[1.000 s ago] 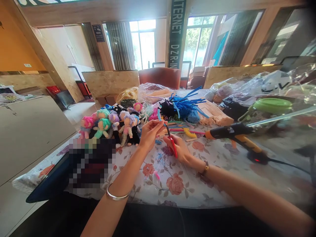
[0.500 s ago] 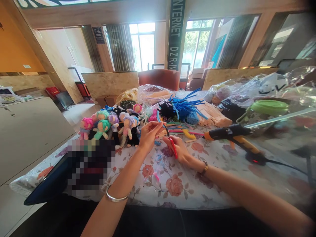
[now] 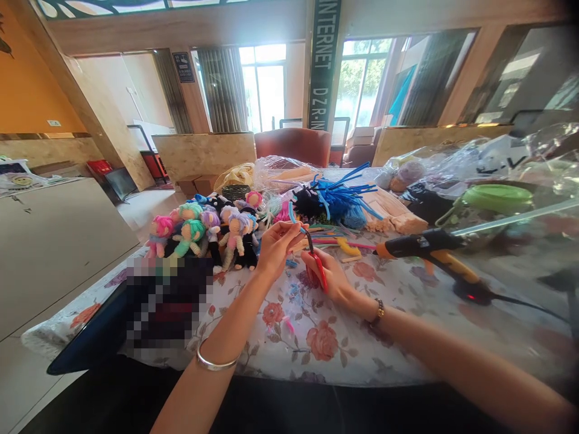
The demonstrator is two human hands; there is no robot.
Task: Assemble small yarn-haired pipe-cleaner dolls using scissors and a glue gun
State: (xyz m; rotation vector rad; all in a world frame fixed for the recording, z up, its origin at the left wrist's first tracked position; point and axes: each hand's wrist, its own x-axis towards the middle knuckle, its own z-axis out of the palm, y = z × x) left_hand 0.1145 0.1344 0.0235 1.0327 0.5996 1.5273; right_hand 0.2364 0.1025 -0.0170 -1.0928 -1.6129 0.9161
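My left hand (image 3: 277, 246) pinches a light blue pipe cleaner (image 3: 292, 212), whose free end curves up above the fingers. In my right hand (image 3: 335, 277) is a pair of scissors with red handles (image 3: 320, 271) and dark blades. The blade tips reach up to the pipe cleaner beside my left fingertips; whether they touch it I cannot tell. Light blue scraps (image 3: 296, 293) and a pink bit (image 3: 289, 325) lie on the flowered tablecloth (image 3: 253, 328) below my hands.
Several dolls with coloured hair (image 3: 192, 232) crowd the left. Behind my hands lie blue pipe cleaners (image 3: 339, 196) and a beige bundle (image 3: 393, 211). A glue gun (image 3: 420, 242) with a glowing red light stands at right, near a green-lidded container (image 3: 497, 199). A blurred-out dark object (image 3: 172, 307) lies front left.
The whole view has shifted slightly. The scissor handles have spread a little wider in my right hand. My left hand keeps its pinch on the pipe cleaner.
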